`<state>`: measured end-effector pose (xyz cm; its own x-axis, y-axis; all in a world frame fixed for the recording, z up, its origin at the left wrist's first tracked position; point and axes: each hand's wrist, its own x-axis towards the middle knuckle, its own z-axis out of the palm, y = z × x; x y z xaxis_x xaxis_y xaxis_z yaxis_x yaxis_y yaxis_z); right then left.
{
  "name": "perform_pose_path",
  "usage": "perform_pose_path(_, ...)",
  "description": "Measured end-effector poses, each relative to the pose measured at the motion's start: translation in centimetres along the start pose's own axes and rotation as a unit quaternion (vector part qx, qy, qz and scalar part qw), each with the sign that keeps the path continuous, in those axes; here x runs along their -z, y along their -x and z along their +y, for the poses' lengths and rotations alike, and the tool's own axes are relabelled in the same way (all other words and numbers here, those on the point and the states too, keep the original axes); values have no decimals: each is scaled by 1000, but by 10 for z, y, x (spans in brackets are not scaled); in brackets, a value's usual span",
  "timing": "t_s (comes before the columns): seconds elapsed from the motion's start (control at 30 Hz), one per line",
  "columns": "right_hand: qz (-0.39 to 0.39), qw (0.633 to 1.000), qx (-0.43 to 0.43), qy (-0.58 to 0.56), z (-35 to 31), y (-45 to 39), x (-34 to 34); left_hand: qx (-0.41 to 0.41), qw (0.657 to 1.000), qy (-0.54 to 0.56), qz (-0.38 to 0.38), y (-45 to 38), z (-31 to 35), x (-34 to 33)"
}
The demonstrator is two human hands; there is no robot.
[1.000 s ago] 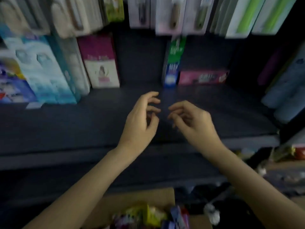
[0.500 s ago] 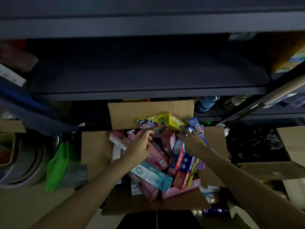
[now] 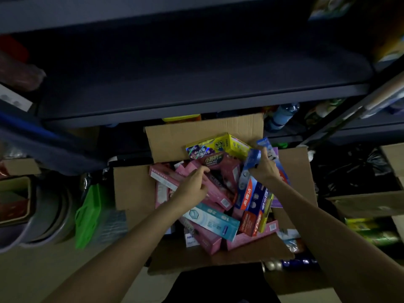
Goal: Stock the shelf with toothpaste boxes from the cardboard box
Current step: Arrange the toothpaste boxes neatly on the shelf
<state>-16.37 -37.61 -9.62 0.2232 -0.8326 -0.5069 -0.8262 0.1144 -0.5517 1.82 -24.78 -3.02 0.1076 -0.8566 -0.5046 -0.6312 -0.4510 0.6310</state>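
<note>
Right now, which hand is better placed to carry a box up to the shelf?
Right hand: it already grips a blue box raised above the pile. The left hand only fingers a pink box lying among others.

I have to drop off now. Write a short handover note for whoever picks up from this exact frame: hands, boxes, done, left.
Left hand: reaching into the cardboard box, fingers curled on a pink toothpaste box; not lifted yet.
Right hand: gripping a blue toothpaste box at the carton's far right.
Things: the carton sits on the floor under the dark shelf, piled with pink, teal, red and yellow boxes.
Done: no toothpaste box visible on that shelf.
Left: lift both boxes, place them on the shelf, repeat until the carton is empty.
</note>
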Motion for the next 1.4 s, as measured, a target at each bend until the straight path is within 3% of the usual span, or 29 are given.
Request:
perform_pose_path(0.07,3,998,54,-18,-15,10,23,-1,1000,18,-2,-6,10,8)
perform_pose_path(0.2,-97,983,150,38,-72,42,82,-23,990,129,-45,-12,49,30)
perform_pose_path(0.3,-156,965,210,-20,-120,70,125,-61,974,203,-85,-8,82,52)
perform_pose_path(0.5,-118,949,276,-99,-196,107,180,-109,905,388,-134,27,131,124)
perform_pose_path(0.7,-121,915,329,-200,-250,137,210,-174,894,410,-55,60,156,189)
perform_pose_path(0.83,-126,921,307,-206,-262,148,228,-205,835,510,24,76,163,222)
perform_pose_path(0.9,-144,928,293,-181,-265,153,233,-228,788,570,51,82,164,235)
perform_pose_path(1.0,-201,915,295,-187,-269,161,244,-254,734,625,78,92,168,251)
perform_pose_path(1.07,-199,906,307,-210,-275,165,249,-255,716,643,93,97,174,256)
perform_pose_path(1.1,-185,904,312,-225,-280,166,248,-253,723,635,100,99,177,257)
perform_pose_path(1.23,-170,870,311,-341,-299,172,228,-251,815,514,98,107,193,246)
perform_pose_path(1.3,-190,851,317,-374,-303,176,221,-252,823,494,119,110,196,246)
perform_pose_path(1.4,-185,884,329,-277,-305,184,229,-242,841,467,126,118,193,258)
